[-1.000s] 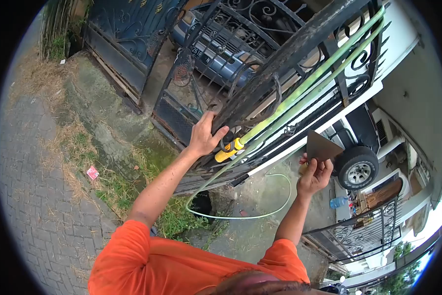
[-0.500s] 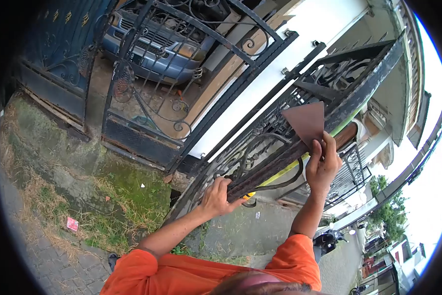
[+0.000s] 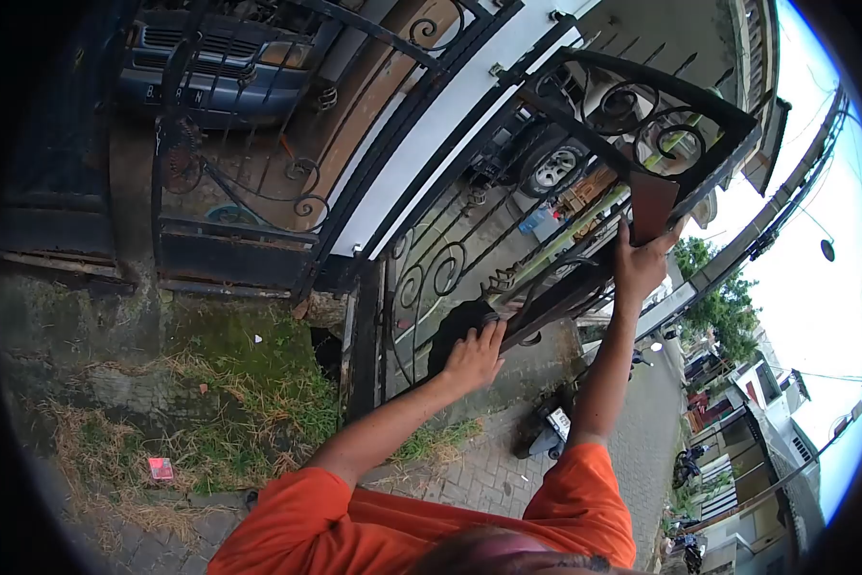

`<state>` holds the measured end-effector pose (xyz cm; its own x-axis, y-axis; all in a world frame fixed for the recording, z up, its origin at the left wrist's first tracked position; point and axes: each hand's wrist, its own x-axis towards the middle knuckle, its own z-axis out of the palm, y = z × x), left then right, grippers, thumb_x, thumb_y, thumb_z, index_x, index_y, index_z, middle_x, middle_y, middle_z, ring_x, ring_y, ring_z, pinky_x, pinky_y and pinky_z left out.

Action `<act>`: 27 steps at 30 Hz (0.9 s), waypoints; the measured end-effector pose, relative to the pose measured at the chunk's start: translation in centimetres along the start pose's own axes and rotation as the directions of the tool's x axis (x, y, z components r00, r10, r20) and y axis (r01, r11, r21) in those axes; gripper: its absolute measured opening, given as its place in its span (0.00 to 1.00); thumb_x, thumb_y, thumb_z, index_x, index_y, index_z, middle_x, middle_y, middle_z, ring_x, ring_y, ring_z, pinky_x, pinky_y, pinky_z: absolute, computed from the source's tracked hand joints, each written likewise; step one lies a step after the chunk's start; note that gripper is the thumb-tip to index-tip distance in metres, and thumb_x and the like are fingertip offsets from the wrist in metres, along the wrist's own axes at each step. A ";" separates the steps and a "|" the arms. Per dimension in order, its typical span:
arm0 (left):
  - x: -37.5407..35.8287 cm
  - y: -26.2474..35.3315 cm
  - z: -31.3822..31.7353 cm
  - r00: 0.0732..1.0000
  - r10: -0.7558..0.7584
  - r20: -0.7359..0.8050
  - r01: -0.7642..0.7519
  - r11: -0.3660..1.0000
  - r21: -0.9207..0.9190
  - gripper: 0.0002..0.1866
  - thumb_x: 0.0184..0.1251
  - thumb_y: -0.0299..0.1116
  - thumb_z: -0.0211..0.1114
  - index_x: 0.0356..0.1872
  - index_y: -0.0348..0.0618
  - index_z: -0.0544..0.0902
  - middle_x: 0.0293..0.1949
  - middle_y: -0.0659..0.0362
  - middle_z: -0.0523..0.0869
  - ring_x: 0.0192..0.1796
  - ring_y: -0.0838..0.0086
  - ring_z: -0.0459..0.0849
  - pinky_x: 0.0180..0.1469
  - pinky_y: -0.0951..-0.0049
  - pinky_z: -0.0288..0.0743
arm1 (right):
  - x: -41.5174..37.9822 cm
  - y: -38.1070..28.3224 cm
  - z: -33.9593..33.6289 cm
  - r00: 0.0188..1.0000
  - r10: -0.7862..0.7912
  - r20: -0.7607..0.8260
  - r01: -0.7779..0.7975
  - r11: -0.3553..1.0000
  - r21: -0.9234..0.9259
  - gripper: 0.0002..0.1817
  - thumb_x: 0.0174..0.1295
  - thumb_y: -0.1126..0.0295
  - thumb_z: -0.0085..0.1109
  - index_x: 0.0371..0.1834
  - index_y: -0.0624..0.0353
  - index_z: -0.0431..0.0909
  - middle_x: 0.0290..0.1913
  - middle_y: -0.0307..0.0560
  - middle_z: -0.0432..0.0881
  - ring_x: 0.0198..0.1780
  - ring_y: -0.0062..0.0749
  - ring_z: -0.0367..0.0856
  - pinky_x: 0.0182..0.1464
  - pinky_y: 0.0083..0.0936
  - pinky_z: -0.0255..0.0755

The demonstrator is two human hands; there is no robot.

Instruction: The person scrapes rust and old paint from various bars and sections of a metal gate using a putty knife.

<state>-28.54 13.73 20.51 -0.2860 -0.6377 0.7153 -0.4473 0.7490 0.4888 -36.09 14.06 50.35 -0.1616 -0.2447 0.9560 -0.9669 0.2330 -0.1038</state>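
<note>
My right hand (image 3: pixel 644 266) pinches a flat reddish-brown sheet of sandpaper (image 3: pixel 653 206) at its lower end. The sheet stands up against the upper part of a black metal gate (image 3: pixel 555 316) with scrollwork and spikes. My left hand (image 3: pixel 474 361) is wrapped over the edge of the same gate, lower down and to the left. Its thumb is hidden. Just beyond the left fingers is a dark rounded shape (image 3: pixel 458 331) that I cannot identify.
Another black gate section (image 3: pixel 234 254) stands at the left before a parked blue-grey car (image 3: pixel 229 72). A white wall post (image 3: pixel 392 182) rises between the sections. Grass (image 3: pixel 258 402) and a red packet (image 3: pixel 160 469) lie below. A motorbike (image 3: pixel 549 431) stands on the paved road.
The view has turned, and the gate now shows more of its open face. My left hand has shifted along its edge. The sandpaper sheet has tilted and sits against the gate's upper part.
</note>
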 end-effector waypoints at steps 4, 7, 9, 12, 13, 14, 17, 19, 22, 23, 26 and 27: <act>-0.4 0.6 -1.1 0.976 0.059 0.211 -0.067 0.997 0.033 0.49 0.57 0.42 0.70 0.74 0.34 0.51 0.70 0.44 0.61 0.46 0.50 0.81 0.41 0.55 0.82 | -0.3 3.8 2.3 0.976 -0.067 -0.209 0.077 0.996 0.038 0.45 0.58 0.52 0.66 0.75 0.51 0.53 0.43 0.64 0.84 0.40 0.59 0.85 0.43 0.45 0.77; -1.9 -0.7 -1.3 0.936 0.163 0.313 -0.172 0.985 0.000 0.46 0.57 0.42 0.70 0.74 0.41 0.55 0.76 0.45 0.51 0.46 0.52 0.81 0.42 0.54 0.82 | -0.5 6.4 3.2 0.972 -0.054 -0.231 0.074 0.994 0.077 0.41 0.60 0.50 0.63 0.74 0.50 0.57 0.46 0.65 0.84 0.41 0.59 0.85 0.42 0.45 0.78; -4.3 -3.7 2.0 0.864 0.321 0.389 -0.338 0.941 -0.026 0.41 0.60 0.46 0.67 0.73 0.48 0.61 0.70 0.45 0.65 0.46 0.51 0.83 0.45 0.53 0.81 | -0.6 7.2 3.3 0.983 -0.021 -0.183 0.030 0.998 0.049 0.43 0.58 0.55 0.65 0.75 0.50 0.55 0.44 0.66 0.84 0.42 0.64 0.84 0.42 0.49 0.76; -8.2 -7.8 3.7 0.568 0.012 0.823 -0.065 0.997 0.030 0.36 0.64 0.52 0.63 0.70 0.50 0.66 0.51 0.48 0.84 0.49 0.52 0.85 0.48 0.54 0.79 | -0.3 8.6 4.0 0.977 -0.040 -0.211 0.050 0.998 0.041 0.43 0.58 0.54 0.65 0.76 0.49 0.55 0.46 0.63 0.84 0.41 0.63 0.84 0.41 0.49 0.76; -10.4 -10.1 4.8 0.493 -0.034 0.870 -0.041 0.997 0.062 0.35 0.64 0.54 0.62 0.69 0.49 0.68 0.45 0.49 0.87 0.50 0.53 0.85 0.49 0.54 0.79 | -0.3 8.9 4.1 0.980 -0.022 -0.199 0.032 0.998 0.047 0.43 0.59 0.53 0.64 0.76 0.48 0.56 0.47 0.62 0.84 0.41 0.63 0.84 0.41 0.49 0.76; -12.7 -12.1 5.7 0.418 -0.124 0.900 0.033 0.992 0.121 0.28 0.67 0.55 0.60 0.57 0.43 0.78 0.49 0.51 0.86 0.53 0.56 0.84 0.52 0.54 0.78 | -0.3 9.1 4.1 0.980 -0.016 -0.197 0.026 0.998 0.049 0.43 0.59 0.53 0.64 0.76 0.48 0.56 0.47 0.62 0.84 0.41 0.63 0.84 0.41 0.49 0.76; -23.3 -18.6 6.6 0.277 -0.376 0.884 0.420 0.875 0.241 0.28 0.74 0.52 0.52 0.63 0.41 0.74 0.61 0.48 0.78 0.62 0.52 0.76 0.61 0.52 0.74 | -0.2 9.1 4.3 0.978 -0.008 -0.208 0.020 0.998 0.056 0.41 0.60 0.50 0.63 0.75 0.47 0.58 0.47 0.62 0.84 0.41 0.62 0.84 0.40 0.47 0.77; -34.3 -24.1 9.0 0.017 -0.534 0.845 0.528 0.722 0.446 0.30 0.75 0.51 0.51 0.66 0.37 0.71 0.63 0.46 0.75 0.63 0.51 0.75 0.62 0.54 0.73 | -0.3 9.5 4.2 0.980 -0.001 -0.198 0.016 0.997 0.078 0.40 0.60 0.47 0.61 0.75 0.46 0.59 0.48 0.60 0.84 0.41 0.61 0.85 0.40 0.45 0.77; -49.2 -27.3 2.7 -0.018 -0.628 0.778 0.551 0.643 0.532 0.23 0.66 0.50 0.60 0.48 0.40 0.87 0.53 0.46 0.84 0.53 0.54 0.84 0.55 0.55 0.76 | -0.2 10.2 4.6 0.975 -0.022 -0.220 0.038 0.997 0.068 0.41 0.59 0.47 0.63 0.74 0.47 0.61 0.47 0.59 0.85 0.41 0.58 0.85 0.40 0.43 0.78; -55.6 -30.1 1.1 -0.129 -0.531 0.838 0.460 0.716 0.525 0.25 0.64 0.49 0.60 0.48 0.37 0.86 0.49 0.42 0.85 0.50 0.54 0.85 0.53 0.56 0.78 | -0.2 10.1 4.8 0.968 -0.045 -0.246 0.068 0.994 0.086 0.41 0.59 0.47 0.63 0.74 0.48 0.62 0.46 0.59 0.85 0.41 0.57 0.85 0.40 0.43 0.78; -56.8 -29.6 1.5 -0.052 -0.559 0.828 0.462 0.722 0.516 0.24 0.64 0.50 0.59 0.47 0.37 0.86 0.47 0.44 0.86 0.49 0.54 0.86 0.52 0.56 0.78 | 0.3 10.1 5.0 0.956 -0.080 -0.281 0.114 0.988 0.106 0.39 0.59 0.46 0.64 0.71 0.52 0.65 0.44 0.58 0.86 0.40 0.54 0.86 0.41 0.41 0.78; -58.5 -28.8 0.7 -0.033 -0.569 0.822 0.460 0.721 0.518 0.24 0.65 0.50 0.59 0.46 0.37 0.86 0.46 0.44 0.86 0.48 0.54 0.86 0.51 0.56 0.79 | -0.1 10.4 5.1 0.953 -0.090 -0.290 0.122 0.988 0.092 0.39 0.59 0.46 0.64 0.70 0.53 0.66 0.43 0.58 0.86 0.40 0.54 0.87 0.40 0.40 0.78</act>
<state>0.46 29.35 -35.72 -0.4322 -0.5534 -0.7120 -0.8931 0.1538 0.4226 -47.15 11.68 47.73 -0.0093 0.0192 0.9998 -0.9934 0.1140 -0.0115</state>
